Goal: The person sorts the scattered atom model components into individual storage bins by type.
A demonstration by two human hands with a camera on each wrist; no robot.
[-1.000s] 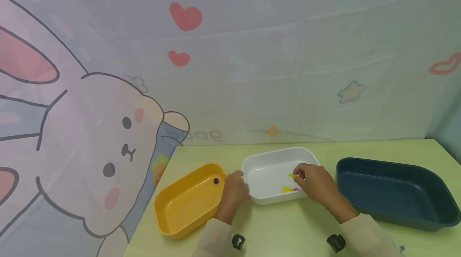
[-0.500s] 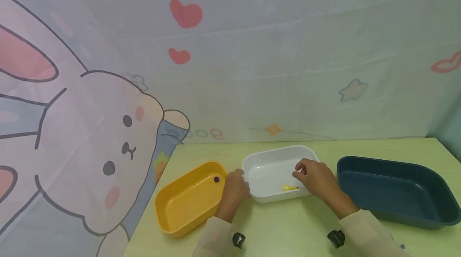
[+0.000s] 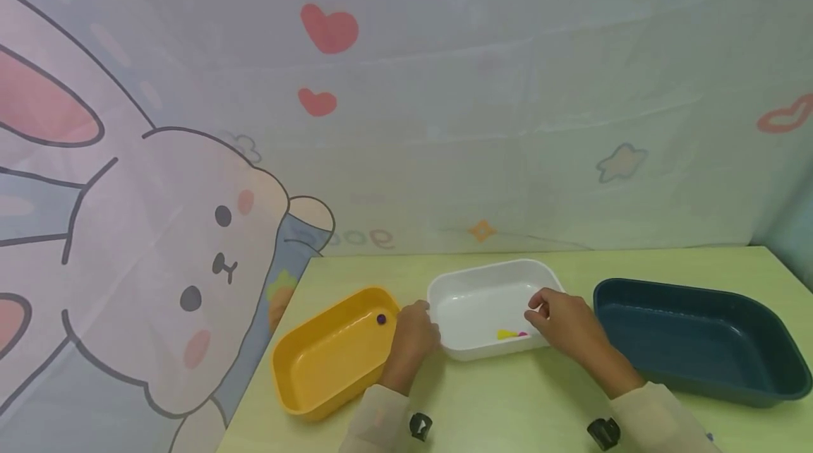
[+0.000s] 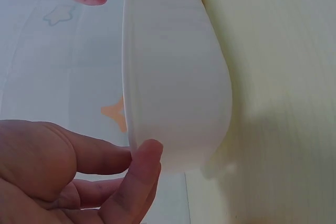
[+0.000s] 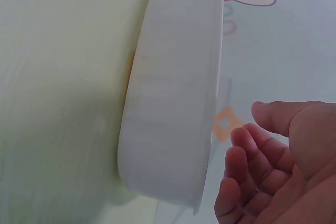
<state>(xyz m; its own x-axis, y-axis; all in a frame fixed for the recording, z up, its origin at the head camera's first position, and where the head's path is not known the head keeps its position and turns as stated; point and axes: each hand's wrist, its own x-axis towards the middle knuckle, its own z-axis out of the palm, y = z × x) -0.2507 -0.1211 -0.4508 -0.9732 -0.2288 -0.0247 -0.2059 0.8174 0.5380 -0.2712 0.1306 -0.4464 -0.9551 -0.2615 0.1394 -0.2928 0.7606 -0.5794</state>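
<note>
A white plastic basin [image 3: 483,312] stands in the middle of the table, with a small yellow piece [image 3: 506,334] and a small magenta piece [image 3: 523,334] on its floor near the front wall. My left hand [image 3: 414,331] pinches the basin's left rim between thumb and fingers. Over the right side of the basin is my right hand [image 3: 565,322]. In the right wrist view, the right hand's fingers [image 5: 236,162] bend loosely, the thumb stands apart from them, and nothing shows between. The front wall partly hides the small pieces.
Left of the white basin lies a yellow basin [image 3: 284,375] with a small dark purple ball [image 3: 381,319] inside. A larger dark teal basin [image 3: 699,386] stands at the right. Behind the table [image 3: 470,403] hangs a printed curtain [image 3: 444,121].
One second ago my right hand held a yellow pointed piece over the white basin; it no longer shows between the fingers. The hand has shifted slightly right. The left hand keeps its place.
</note>
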